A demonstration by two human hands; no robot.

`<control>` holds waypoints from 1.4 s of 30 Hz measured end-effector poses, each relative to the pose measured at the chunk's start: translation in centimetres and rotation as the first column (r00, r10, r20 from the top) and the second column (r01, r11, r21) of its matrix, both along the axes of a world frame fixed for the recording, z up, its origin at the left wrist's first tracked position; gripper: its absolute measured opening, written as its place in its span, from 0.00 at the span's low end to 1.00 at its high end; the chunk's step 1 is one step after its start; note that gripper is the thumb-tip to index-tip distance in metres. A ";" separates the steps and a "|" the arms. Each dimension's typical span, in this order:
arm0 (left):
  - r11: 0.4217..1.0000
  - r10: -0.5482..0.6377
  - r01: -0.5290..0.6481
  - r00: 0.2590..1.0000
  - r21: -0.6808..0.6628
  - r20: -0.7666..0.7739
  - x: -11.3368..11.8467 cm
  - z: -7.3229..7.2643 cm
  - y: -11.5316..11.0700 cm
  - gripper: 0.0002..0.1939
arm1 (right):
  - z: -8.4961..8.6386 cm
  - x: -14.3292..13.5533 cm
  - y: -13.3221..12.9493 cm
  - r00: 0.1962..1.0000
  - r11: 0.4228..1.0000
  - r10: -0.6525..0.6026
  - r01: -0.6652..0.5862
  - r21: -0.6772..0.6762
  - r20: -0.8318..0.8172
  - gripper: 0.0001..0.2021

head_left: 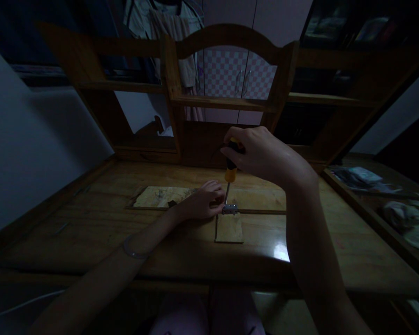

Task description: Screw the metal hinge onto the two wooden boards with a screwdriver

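Note:
My right hand grips the black and yellow handle of a screwdriver, held upright with its tip down on a small metal hinge. The hinge sits where a small wooden block meets a long flat wooden board lying across the desk. My left hand rests on the board right beside the hinge, fingertips pressed against it. A thin bracelet is on my left wrist.
The wooden desk has a hutch of shelves rising along its back edge. Papers and cloth lie on a side surface at the right. A wall runs along the left. The room is dim.

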State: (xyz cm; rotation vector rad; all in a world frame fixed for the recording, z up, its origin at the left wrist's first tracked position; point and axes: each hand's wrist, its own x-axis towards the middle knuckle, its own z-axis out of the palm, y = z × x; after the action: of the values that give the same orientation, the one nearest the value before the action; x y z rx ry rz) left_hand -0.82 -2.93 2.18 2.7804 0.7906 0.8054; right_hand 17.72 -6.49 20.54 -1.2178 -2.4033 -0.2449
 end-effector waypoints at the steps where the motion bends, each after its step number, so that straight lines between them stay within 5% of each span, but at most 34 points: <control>1: 1.000 0.001 -0.001 1.000 0.003 -0.001 0.0 0.0 0.0 0.02 | 0.0 0.0 0.0 1.000 1.000 -0.009 0.009 0.006 0.003 0.11; 42: 0.999 -0.004 0.002 0.999 -0.047 -0.034 -0.2 0.8 -0.1 0.05 | 0.6 -0.5 -1.0 1.000 0.998 0.024 -0.024 -0.050 -0.005 0.12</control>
State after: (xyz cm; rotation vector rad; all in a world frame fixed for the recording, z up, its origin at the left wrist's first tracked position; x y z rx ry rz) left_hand -1.00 -3.05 3.00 2.7604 0.8003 0.7319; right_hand 17.20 -7.50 21.12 -1.2090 -2.4328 -0.1750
